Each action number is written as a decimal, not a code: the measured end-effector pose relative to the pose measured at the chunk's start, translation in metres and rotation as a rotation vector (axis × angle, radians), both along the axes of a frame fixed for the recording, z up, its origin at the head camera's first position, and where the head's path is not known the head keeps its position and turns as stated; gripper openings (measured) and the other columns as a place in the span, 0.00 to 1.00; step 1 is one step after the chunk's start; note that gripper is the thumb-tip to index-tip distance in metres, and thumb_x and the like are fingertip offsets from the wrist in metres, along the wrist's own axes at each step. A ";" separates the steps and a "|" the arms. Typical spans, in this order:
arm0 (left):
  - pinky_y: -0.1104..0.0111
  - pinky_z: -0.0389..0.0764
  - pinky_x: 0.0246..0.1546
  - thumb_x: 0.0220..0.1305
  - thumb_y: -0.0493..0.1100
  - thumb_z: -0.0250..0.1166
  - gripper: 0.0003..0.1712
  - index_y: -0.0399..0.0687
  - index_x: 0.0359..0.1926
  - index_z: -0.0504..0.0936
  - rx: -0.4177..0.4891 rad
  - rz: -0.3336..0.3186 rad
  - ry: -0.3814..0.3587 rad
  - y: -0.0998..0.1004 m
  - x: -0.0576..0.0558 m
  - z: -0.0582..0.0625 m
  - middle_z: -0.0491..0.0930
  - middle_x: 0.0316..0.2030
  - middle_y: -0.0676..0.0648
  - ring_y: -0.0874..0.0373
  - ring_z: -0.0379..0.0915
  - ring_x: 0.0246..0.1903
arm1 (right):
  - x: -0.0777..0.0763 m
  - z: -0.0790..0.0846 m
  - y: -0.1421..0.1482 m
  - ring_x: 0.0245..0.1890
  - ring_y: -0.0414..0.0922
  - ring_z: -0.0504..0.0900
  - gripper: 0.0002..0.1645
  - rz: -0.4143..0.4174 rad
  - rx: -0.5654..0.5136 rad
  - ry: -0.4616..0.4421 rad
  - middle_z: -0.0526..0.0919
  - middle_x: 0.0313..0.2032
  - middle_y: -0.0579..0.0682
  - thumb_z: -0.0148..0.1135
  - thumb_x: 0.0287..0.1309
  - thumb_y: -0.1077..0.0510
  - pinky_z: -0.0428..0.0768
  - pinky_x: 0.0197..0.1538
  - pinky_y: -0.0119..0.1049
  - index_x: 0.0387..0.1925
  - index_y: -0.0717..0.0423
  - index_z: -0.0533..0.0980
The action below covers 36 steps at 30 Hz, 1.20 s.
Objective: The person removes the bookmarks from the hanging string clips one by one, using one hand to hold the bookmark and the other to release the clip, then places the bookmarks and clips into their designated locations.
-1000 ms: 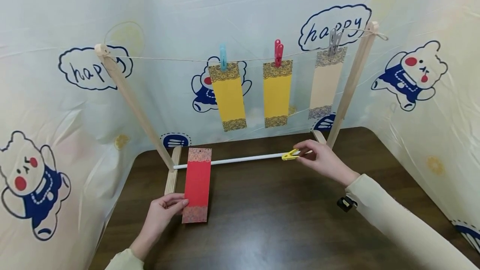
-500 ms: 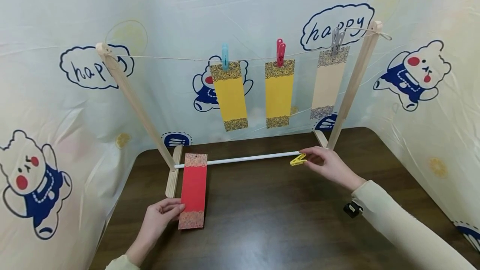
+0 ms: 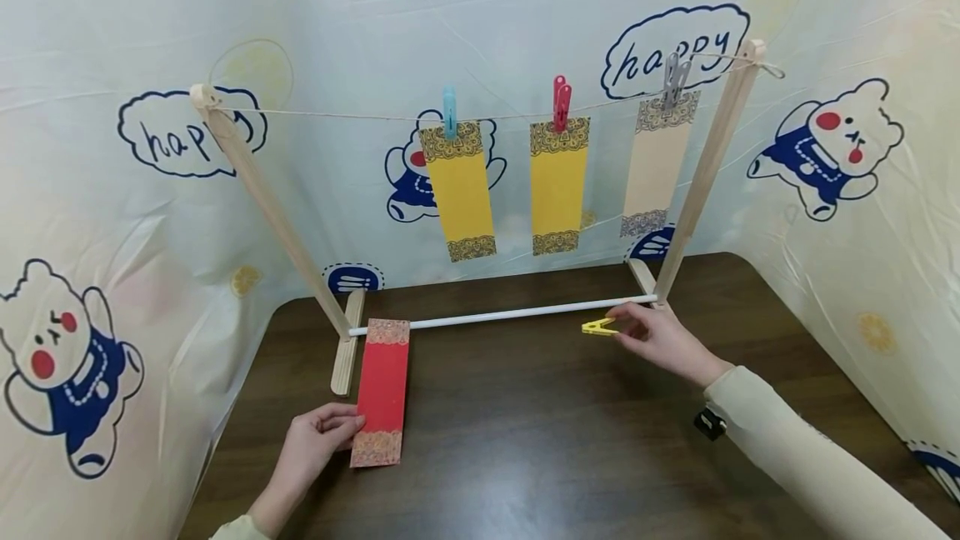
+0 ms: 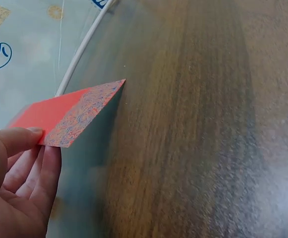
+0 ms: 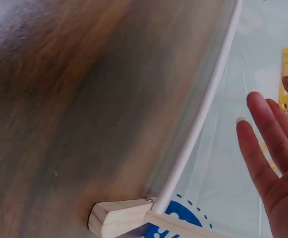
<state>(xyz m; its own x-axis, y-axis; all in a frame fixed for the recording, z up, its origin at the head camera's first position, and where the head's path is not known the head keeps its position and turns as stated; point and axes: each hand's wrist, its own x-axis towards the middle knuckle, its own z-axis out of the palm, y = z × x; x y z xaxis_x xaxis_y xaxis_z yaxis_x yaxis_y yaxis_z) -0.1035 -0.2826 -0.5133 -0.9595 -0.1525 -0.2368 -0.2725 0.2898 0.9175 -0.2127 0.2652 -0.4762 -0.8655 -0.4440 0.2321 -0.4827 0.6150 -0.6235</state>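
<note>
Between thumb and fingers my left hand [image 3: 318, 444] pinches the left edge of a red bookmark-like paper card [image 3: 384, 394], near its lower patterned band. In the left wrist view the card [image 4: 59, 114] tilts over the table, with the thumb on top and fingers beneath. At the right, my right hand [image 3: 667, 338] pinches a yellow clothespin [image 3: 598, 327] by its handle end, just below the white rod. The right wrist view shows the yellow clothespin [image 5: 286, 79] under the thumb, with the other fingers spread loosely.
A wooden stand with a left post [image 3: 273, 215] and right post [image 3: 708, 173] carries a string [image 3: 322, 115]. Yellow cards [image 3: 457, 194] and a beige card [image 3: 656, 169] hang from blue, red and grey clothespins. A white rod [image 3: 495, 317] joins the feet above the dark table [image 3: 510, 440].
My left hand has drawn the red card slightly down and left. The right hand has moved a little right and down with the yellow clothespin, which has turned.
</note>
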 end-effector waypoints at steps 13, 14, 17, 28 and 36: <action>0.68 0.87 0.29 0.65 0.37 0.74 0.12 0.32 0.46 0.88 -0.254 -0.050 0.007 -0.004 0.001 -0.001 0.90 0.34 0.43 0.58 0.87 0.28 | 0.001 -0.002 -0.001 0.37 0.41 0.87 0.18 0.004 0.057 -0.039 0.87 0.48 0.54 0.70 0.63 0.66 0.86 0.39 0.33 0.54 0.55 0.78; 0.68 0.86 0.28 0.65 0.38 0.74 0.13 0.32 0.45 0.88 -0.280 -0.056 0.013 -0.004 0.001 -0.001 0.90 0.33 0.43 0.58 0.86 0.28 | 0.001 -0.002 0.000 0.37 0.41 0.87 0.19 0.003 0.060 -0.040 0.87 0.47 0.54 0.71 0.63 0.67 0.86 0.39 0.33 0.54 0.55 0.78; 0.69 0.84 0.25 0.64 0.39 0.74 0.13 0.33 0.44 0.88 -0.347 -0.075 0.034 -0.005 0.001 -0.001 0.90 0.31 0.45 0.58 0.84 0.25 | 0.002 -0.004 0.000 0.36 0.41 0.86 0.18 0.001 0.067 -0.053 0.88 0.45 0.53 0.70 0.63 0.66 0.85 0.38 0.33 0.54 0.55 0.78; 0.70 0.75 0.25 0.63 0.43 0.76 0.10 0.40 0.36 0.89 -0.516 -0.148 0.041 -0.011 -0.004 0.003 0.86 0.25 0.52 0.61 0.78 0.24 | 0.006 -0.008 0.001 0.36 0.39 0.84 0.17 0.005 0.109 -0.072 0.87 0.43 0.50 0.71 0.64 0.64 0.85 0.38 0.33 0.53 0.55 0.78; 0.69 0.73 0.24 0.64 0.43 0.75 0.08 0.42 0.33 0.87 -0.571 -0.189 0.042 -0.012 -0.010 0.004 0.84 0.23 0.54 0.61 0.76 0.24 | 0.007 -0.011 0.004 0.38 0.40 0.84 0.17 0.028 0.130 -0.064 0.86 0.45 0.54 0.71 0.64 0.64 0.87 0.43 0.40 0.52 0.55 0.79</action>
<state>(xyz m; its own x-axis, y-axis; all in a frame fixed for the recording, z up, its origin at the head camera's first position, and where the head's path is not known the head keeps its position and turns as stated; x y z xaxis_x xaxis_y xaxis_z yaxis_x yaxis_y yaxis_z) -0.1131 -0.2946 -0.5089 -0.9891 -0.0705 -0.1290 -0.1353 0.7794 0.6117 -0.2053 0.2690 -0.4876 -0.8633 -0.4913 0.1159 -0.4631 0.6795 -0.5690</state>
